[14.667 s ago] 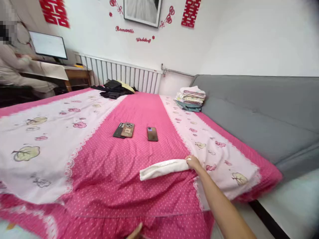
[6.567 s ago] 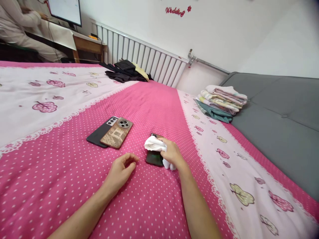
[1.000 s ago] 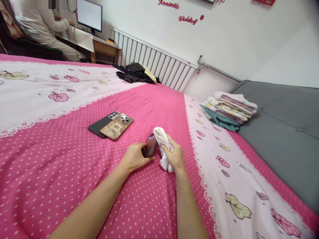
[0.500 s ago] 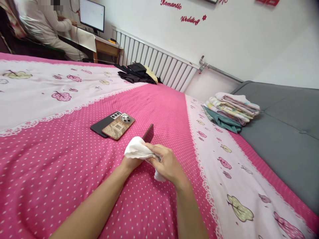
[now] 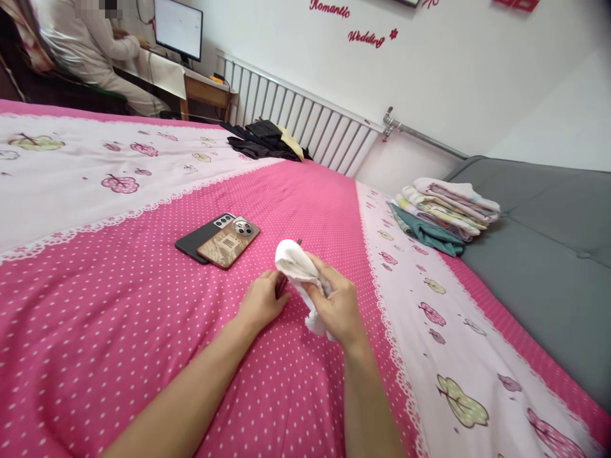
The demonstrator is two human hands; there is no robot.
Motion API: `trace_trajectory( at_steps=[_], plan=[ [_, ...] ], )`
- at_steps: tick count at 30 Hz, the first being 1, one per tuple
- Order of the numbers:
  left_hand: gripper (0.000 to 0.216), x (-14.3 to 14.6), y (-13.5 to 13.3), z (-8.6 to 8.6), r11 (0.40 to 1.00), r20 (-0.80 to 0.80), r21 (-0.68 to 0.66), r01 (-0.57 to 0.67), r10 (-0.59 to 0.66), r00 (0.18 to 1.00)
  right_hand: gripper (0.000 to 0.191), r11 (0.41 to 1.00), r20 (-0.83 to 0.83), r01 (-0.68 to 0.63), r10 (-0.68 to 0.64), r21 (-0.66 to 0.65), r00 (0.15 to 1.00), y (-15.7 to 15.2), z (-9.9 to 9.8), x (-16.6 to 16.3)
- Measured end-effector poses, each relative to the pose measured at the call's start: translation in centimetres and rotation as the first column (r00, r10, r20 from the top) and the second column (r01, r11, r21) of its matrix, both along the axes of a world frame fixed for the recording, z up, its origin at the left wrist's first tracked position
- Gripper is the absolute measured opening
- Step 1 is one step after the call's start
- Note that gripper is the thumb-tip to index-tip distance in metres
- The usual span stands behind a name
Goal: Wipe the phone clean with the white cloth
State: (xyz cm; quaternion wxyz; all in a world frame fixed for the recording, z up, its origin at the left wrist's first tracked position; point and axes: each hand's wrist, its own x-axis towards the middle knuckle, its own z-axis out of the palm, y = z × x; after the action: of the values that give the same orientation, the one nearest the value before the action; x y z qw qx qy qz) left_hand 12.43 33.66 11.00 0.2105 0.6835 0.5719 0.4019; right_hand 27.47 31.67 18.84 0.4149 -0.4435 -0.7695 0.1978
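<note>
My left hand (image 5: 261, 299) is closed around the near end of a dark phone (image 5: 280, 286), which stands on its edge above the bed. A white cloth (image 5: 298, 264) covers most of that phone's far part; only a corner pokes out beyond it. My right hand (image 5: 337, 302) pinches the cloth between thumb and fingers, pressing it against the phone, and a loose end hangs below. To the left, a phone with a tan patterned back (image 5: 229, 243) rests partly on a black phone (image 5: 196, 242), both camera side up.
A pink dotted bedspread (image 5: 157, 318) lies under everything. Dark clothes (image 5: 262, 138) are heaped by the metal rail (image 5: 305, 114). Folded clothes (image 5: 443, 213) are stacked beside a grey padded headboard (image 5: 539, 222). At back left a person (image 5: 81, 51) sits at a desk with a monitor (image 5: 179, 28).
My right hand has moved the cloth right and slightly up, from over my left hand to the phone's far end. The phone has turned more edge-on, and my left hand's fingers now show.
</note>
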Motion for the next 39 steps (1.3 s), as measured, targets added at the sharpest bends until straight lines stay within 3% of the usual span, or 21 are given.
trace_trajectory(
  at_steps=[4,7,12,19,24,27,31,39],
  plan=[
    [0.054,0.3,-0.6,0.6,0.993,-0.248,0.057,0.101,-0.084,0.965,0.047,0.979,0.077,0.2,-0.201,0.03,0.976,0.7,-0.7,0.8],
    [0.062,0.4,-0.7,0.5,0.986,-0.305,0.054,0.158,-0.134,0.943,0.048,0.956,0.18,0.29,-0.291,0.032,0.94,1.0,-1.2,1.3],
    [0.062,0.3,-0.4,0.1,0.979,-0.187,0.044,0.197,-0.185,0.965,0.048,0.957,0.441,0.286,-0.239,-0.044,0.865,1.0,-1.8,1.2],
    [0.072,0.1,-0.7,1.0,0.975,0.105,-0.056,0.213,-0.206,0.973,0.049,0.963,0.501,0.252,-0.171,-0.097,0.848,0.5,-1.6,0.9],
    [0.078,0.3,-1.2,1.7,0.996,0.017,-0.078,0.051,-0.05,0.999,0.051,0.949,0.575,0.285,-0.157,-0.139,0.803,0.2,-1.6,0.4],
    [0.071,0.1,-1.1,1.9,1.0,-0.028,0.01,-0.02,0.02,0.999,0.044,0.954,0.592,0.279,-0.163,-0.109,0.789,0.3,-2.1,0.0],
    [0.045,-0.1,-0.8,1.7,0.976,-0.002,0.193,0.102,-0.103,0.995,0.04,0.962,0.567,0.263,-0.176,-0.075,0.805,0.9,-2.9,-0.3],
    [0.037,-0.1,-0.4,0.6,0.965,0.003,0.242,0.096,-0.1,0.995,0.045,0.97,0.488,0.233,-0.171,-0.069,0.856,2.0,-4.1,-0.2]
  ],
)
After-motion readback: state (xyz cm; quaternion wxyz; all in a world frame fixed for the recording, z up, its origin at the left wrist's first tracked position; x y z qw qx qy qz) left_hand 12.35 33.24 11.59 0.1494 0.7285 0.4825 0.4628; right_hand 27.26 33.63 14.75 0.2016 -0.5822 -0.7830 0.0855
